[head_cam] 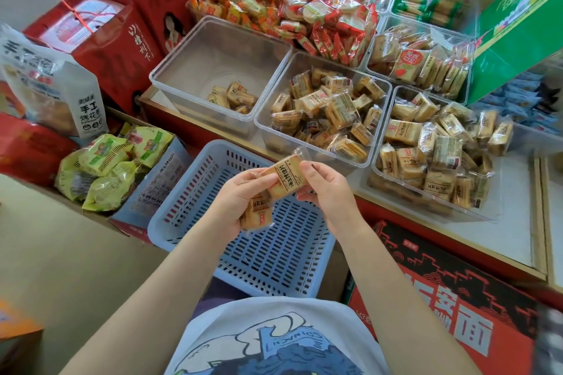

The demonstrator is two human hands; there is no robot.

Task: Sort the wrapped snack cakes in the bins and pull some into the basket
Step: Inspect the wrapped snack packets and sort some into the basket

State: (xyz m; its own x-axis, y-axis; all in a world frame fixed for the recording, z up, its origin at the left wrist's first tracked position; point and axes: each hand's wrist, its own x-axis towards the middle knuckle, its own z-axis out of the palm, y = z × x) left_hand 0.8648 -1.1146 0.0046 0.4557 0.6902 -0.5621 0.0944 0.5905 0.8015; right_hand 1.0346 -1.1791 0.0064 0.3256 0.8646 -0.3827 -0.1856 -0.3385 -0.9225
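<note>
Basket (195, 210): blue slotted plastic, right under both hands, nothing in it.
Bins (316, 119): clear tubs on the desk (515, 222), heaped with tan wrapped cakes.
Left hand (240, 195): gripping a small stack of cakes (257, 215).
Right hand (326, 189): pinching one cake (288, 176), golden slice in clear printed wrap.

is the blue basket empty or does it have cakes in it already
Empty as far as shown: the blue basket shows bare slotted floor. The hands hide part of it.
</note>
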